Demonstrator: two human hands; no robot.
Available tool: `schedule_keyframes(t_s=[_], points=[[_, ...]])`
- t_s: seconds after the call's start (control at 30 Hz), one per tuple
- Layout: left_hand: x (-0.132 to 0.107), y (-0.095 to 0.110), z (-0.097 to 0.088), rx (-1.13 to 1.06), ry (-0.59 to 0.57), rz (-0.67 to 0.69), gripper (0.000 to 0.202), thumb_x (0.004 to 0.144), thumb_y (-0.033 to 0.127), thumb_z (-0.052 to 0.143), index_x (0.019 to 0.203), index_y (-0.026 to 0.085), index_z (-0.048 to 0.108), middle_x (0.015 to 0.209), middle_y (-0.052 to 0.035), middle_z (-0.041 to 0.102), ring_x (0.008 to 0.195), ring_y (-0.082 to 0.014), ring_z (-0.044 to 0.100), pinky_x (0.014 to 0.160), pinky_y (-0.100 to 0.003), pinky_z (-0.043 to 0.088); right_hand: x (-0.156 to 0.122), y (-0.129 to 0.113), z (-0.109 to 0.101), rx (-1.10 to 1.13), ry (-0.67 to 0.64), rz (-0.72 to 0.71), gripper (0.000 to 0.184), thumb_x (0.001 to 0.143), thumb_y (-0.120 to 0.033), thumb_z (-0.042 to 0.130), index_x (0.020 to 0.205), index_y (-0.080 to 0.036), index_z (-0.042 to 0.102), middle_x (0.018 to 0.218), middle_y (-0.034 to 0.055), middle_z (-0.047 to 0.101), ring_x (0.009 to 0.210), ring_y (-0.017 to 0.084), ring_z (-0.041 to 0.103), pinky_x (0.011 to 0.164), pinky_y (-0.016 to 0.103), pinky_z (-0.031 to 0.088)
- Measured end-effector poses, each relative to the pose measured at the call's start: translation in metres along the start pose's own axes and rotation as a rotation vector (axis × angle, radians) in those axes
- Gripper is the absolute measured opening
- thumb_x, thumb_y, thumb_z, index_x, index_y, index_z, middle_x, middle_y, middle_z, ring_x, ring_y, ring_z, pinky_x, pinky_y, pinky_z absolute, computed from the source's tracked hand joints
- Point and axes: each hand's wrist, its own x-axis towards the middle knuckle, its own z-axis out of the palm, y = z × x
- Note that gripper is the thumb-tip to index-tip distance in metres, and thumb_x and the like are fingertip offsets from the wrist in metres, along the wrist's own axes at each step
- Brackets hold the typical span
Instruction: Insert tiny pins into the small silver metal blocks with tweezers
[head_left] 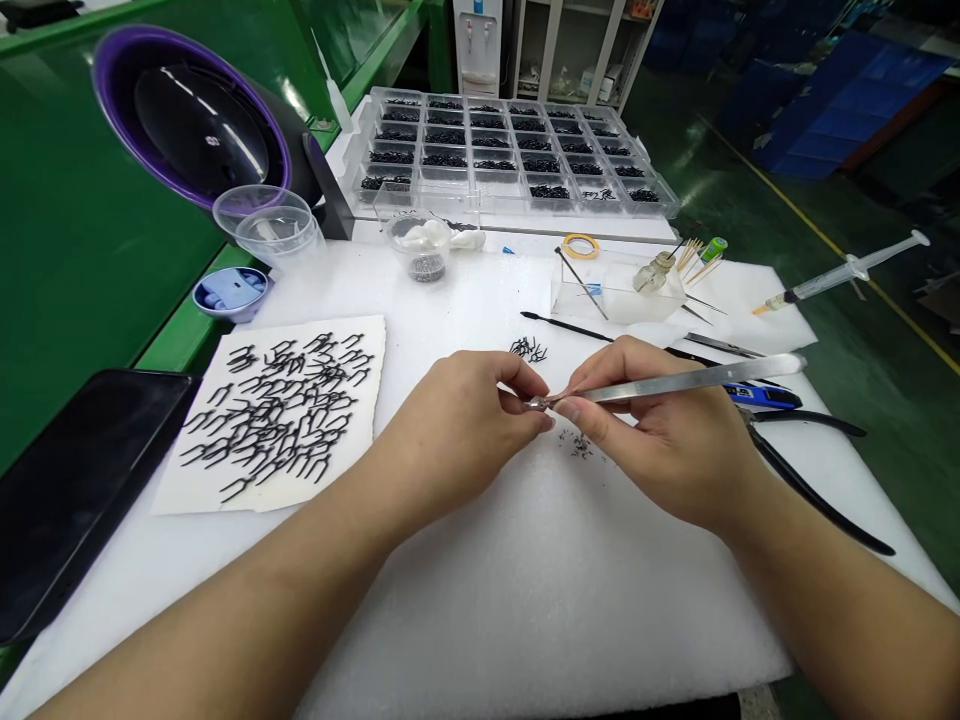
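Observation:
My right hand is closed around a pair of metal tweezers, whose tips point left toward my other hand. Thumb and fingers of my left hand pinch a small shiny piece, too small to name, right at the tweezer tips. Just behind my fingers lies a little pile of black forked parts. Tiny dark bits are scattered on the white work surface below my hands. On the left, many black forked pieces lie spread over a sheet of white paper.
Behind stands a clear compartment box of black parts. A purple-rimmed fan, clear cups and a dark tray are at left. Pliers, a blue-handled cutter, a syringe and a glass bottle are at right.

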Motion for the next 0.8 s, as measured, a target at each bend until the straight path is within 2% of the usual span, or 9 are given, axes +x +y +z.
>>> schedule_keyframes(t_s=[0.17, 0.33, 0.4, 0.5, 0.57, 0.8], points=[[0.0016, 0.0005, 0.0010, -0.016, -0.001, -0.005, 0.019, 0.078, 0.042, 0.069, 0.086, 0.026, 0.075, 0.069, 0.0020, 0.074, 0.059, -0.0176, 0.063, 0.051, -0.028, 0.039, -0.0009, -0.0012, -0.0017, -0.017, -0.008, 0.010, 0.010, 0.088, -0.020, 0.068, 0.081, -0.022, 0.060, 0.084, 0.0022, 0.069, 0.076, 0.018, 0.065, 0.060, 0.031, 0.054], [0.0046, -0.0017, -0.0013, -0.106, -0.073, -0.044, 0.018, 0.078, 0.038, 0.068, 0.091, 0.030, 0.076, 0.072, 0.0035, 0.076, 0.062, -0.0185, 0.065, 0.051, -0.028, 0.040, 0.0001, 0.0000, -0.0032, -0.009, 0.000, 0.011, 0.011, 0.088, -0.021, 0.068, 0.080, -0.022, 0.060, 0.086, 0.0030, 0.070, 0.080, 0.019, 0.066, 0.063, 0.033, 0.054], [0.0057, -0.0033, -0.0030, -0.162, -0.092, -0.044, 0.020, 0.079, 0.037, 0.068, 0.096, 0.030, 0.077, 0.078, 0.0024, 0.077, 0.071, -0.0206, 0.069, 0.057, -0.029, 0.046, 0.0006, 0.0006, -0.0030, -0.002, 0.008, 0.011, 0.012, 0.088, -0.022, 0.069, 0.080, -0.022, 0.060, 0.086, 0.0031, 0.070, 0.080, 0.020, 0.066, 0.063, 0.034, 0.054], [0.0071, -0.0052, -0.0044, -0.273, -0.096, -0.041, 0.024, 0.080, 0.034, 0.068, 0.100, 0.026, 0.078, 0.091, -0.0011, 0.079, 0.091, -0.0237, 0.072, 0.077, -0.033, 0.054, 0.0006, 0.0001, -0.0025, 0.021, 0.020, 0.019, 0.012, 0.088, -0.023, 0.069, 0.080, -0.022, 0.060, 0.087, 0.0031, 0.071, 0.079, 0.020, 0.067, 0.064, 0.034, 0.055], [0.0078, -0.0057, -0.0045, -0.313, -0.100, -0.045, 0.025, 0.080, 0.032, 0.069, 0.102, 0.025, 0.079, 0.094, -0.0024, 0.079, 0.097, -0.0241, 0.072, 0.087, -0.035, 0.055, 0.0003, -0.0009, -0.0023, 0.034, 0.021, 0.025, 0.011, 0.088, -0.022, 0.068, 0.081, -0.022, 0.060, 0.086, 0.0031, 0.071, 0.079, 0.020, 0.067, 0.065, 0.034, 0.056], [0.0093, -0.0052, -0.0062, -0.331, -0.127, -0.040, 0.023, 0.083, 0.032, 0.070, 0.104, 0.026, 0.079, 0.093, -0.0003, 0.079, 0.098, -0.0215, 0.072, 0.092, -0.035, 0.056, 0.0003, -0.0024, -0.0014, 0.052, 0.035, 0.028, 0.012, 0.089, -0.022, 0.068, 0.081, -0.023, 0.059, 0.087, 0.0030, 0.071, 0.081, 0.021, 0.068, 0.067, 0.035, 0.057]])
